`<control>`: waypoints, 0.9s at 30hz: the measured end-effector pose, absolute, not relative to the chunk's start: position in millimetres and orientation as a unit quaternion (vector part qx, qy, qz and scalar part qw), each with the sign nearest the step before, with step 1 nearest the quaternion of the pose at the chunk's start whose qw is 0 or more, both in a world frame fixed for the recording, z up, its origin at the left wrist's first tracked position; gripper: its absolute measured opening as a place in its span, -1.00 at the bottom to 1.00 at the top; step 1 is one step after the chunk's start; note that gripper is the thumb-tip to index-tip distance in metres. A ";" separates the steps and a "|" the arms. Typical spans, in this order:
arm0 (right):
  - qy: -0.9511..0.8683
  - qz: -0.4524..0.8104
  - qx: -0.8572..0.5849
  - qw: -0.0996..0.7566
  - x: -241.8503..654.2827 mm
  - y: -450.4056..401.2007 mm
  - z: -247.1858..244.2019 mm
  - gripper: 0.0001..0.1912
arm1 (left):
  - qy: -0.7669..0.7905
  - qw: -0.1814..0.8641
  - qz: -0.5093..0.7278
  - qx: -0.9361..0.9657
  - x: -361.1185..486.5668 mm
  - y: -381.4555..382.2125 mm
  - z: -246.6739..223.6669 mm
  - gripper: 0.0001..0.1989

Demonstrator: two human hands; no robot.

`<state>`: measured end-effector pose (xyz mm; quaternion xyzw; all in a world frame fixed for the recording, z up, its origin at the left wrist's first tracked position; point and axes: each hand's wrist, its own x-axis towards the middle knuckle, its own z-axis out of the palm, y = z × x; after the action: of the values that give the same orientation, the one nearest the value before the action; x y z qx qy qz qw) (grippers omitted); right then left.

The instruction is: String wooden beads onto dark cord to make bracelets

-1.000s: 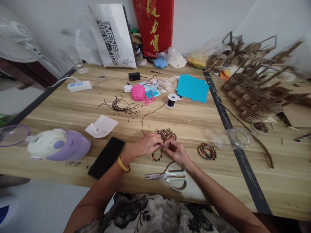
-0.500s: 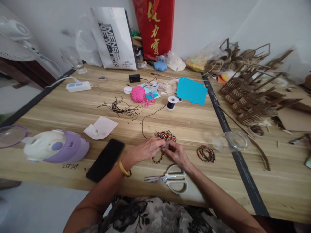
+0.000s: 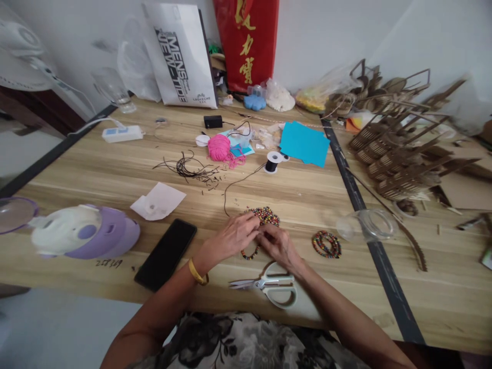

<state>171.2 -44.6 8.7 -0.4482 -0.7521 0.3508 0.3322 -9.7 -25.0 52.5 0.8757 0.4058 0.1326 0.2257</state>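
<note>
The beaded strand (image 3: 250,254) hangs just above or lies on the tabletop (image 3: 307,192), I cannot tell which, below left hand (image 3: 234,233) and right hand (image 3: 280,246), fingertips pinched together at its upper end.

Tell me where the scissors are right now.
In the head view, the scissors lie on the table near its front edge, just below the right hand.

Apparent home craft corner: wooden table (image 3: 154,164) with pink yarn (image 3: 219,147), beads (image 3: 266,215), scissors (image 3: 265,284), woven baskets (image 3: 388,154).
</note>
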 end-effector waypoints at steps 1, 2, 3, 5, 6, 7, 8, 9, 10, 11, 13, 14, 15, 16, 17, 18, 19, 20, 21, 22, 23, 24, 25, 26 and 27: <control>-0.743 0.372 -0.446 0.334 172.4 -43.7 9.3 -0.82 | 0.430 0.223 0.140 0.864 -10.7 -25.0 55.5 -0.88; -0.733 0.391 -0.443 0.337 173.8 -42.7 9.8 -0.81 | 0.452 0.221 0.146 0.852 -12.1 -25.1 58.5 -0.87; -0.723 0.408 -0.441 0.341 175.2 -41.7 10.2 -0.80 | 0.472 0.222 0.147 0.841 -14.1 -25.2 61.3 -0.86; -0.704 0.436 -0.438 0.350 177.5 -39.9 10.9 -0.78 | 0.498 0.225 0.139 0.826 -19.0 -25.9 65.7 -0.84; -0.693 0.450 -0.440 0.353 178.3 -39.2 11.2 -0.77 | 0.504 0.229 0.126 0.823 -21.5 -26.6 66.9 -0.82; -0.679 0.467 -0.443 0.354 178.7 -38.8 11.6 -0.76 | 0.504 0.235 0.109 0.824 -23.7 -27.5 67.3 -0.79; -0.663 0.488 -0.446 0.351 178.9 -38.5 12.0 -0.74 | 0.499 0.243 0.093 0.827 -25.4 -28.6 66.6 -0.77; -0.647 0.511 -0.447 0.347 178.8 -38.3 12.4 -0.73 | 0.489 0.254 0.080 0.830 -26.2 -29.6 64.8 -0.75; -0.632 0.532 -0.447 0.343 178.5 -38.2 12.8 -0.71 | 0.477 0.267 0.078 0.834 -26.1 -30.6 61.9 -0.75; -0.618 0.551 -0.446 0.341 178.2 -38.1 13.2 -0.69 | 0.464 0.283 0.086 0.835 -25.0 -31.3 57.8 -0.77; -0.598 0.578 -0.437 0.343 177.8 -37.9 13.5 -0.67 | 0.440 0.317 0.123 0.831 -20.3 -31.7 46.9 -0.85; -0.591 0.587 -0.432 0.345 177.9 -37.8 13.5 -0.67 | 0.431 0.343 0.135 0.823 -17.2 -31.2 40.6 -0.87; -0.584 0.595 -0.430 0.348 178.3 -37.6 13.5 -0.67 | 0.434 0.370 0.140 0.809 -13.8 -30.5 34.1 -0.89; -0.576 0.600 -0.429 0.351 178.8 -37.5 13.3 -0.67 | 0.444 0.401 0.147 0.788 -10.6 -29.5 28.0 -0.91; -0.569 0.604 -0.431 0.355 179.5 -37.4 13.2 -0.68 | 0.459 0.428 0.166 0.761 -7.6 -28.4 22.3 -0.90; -0.561 0.606 -0.435 0.359 180.3 -37.3 13.2 -0.68 | 0.468 0.457 0.186 0.733 -5.2 -27.4 17.4 -0.85; -0.555 0.607 -0.439 0.362 180.9 -37.2 13.3 -0.68 | 0.464 0.491 0.201 0.709 -3.3 -26.6 13.4 -0.81; -0.552 0.607 -0.441 0.363 181.5 -37.3 13.6 -0.67 | 0.456 0.518 0.210 0.693 -2.1 -26.0 10.4 -0.81; -0.553 0.608 -0.441 0.361 181.8 -37.4 13.9 -0.67 | 0.446 0.538 0.213 0.682 -1.4 -25.7 8.3 -0.82; -0.557 0.608 -0.438 0.359 182.0 -37.6 14.1 -0.67 | 0.436 0.553 0.211 0.677 -1.3 -25.5 6.9 -0.85; -0.563 0.606 -0.434 0.356 182.1 -37.9 14.2 -0.68 | 0.428 0.565 0.204 0.675 -1.5 -25.6 6.1 -0.88; -0.571 0.602 -0.431 0.354 182.1 -38.2 13.9 -0.68 | 0.421 0.576 0.198 0.672 -2.1 -25.7 5.6 -0.91; -0.579 0.596 -0.430 0.354 182.2 -38.5 13.2 -0.69 | 0.412 0.591 0.191 0.667 -3.0 -25.9 5.4 -0.92; -0.587 0.586 -0.431 0.356 182.4 -38.9 12.0 -0.70 | 0.403 0.608 0.185 0.658 -4.0 -26.1 5.3 -0.93; -0.598 0.572 -0.434 0.356 182.8 -39.1 10.3 -0.71 | 0.396 0.622 0.180 0.651 -5.2 -26.3 5.3 -0.93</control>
<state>182.8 -39.1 10.3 -0.4335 -0.5983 0.5720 0.3562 -5.2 -26.3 5.3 0.6506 0.3961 0.1799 0.6224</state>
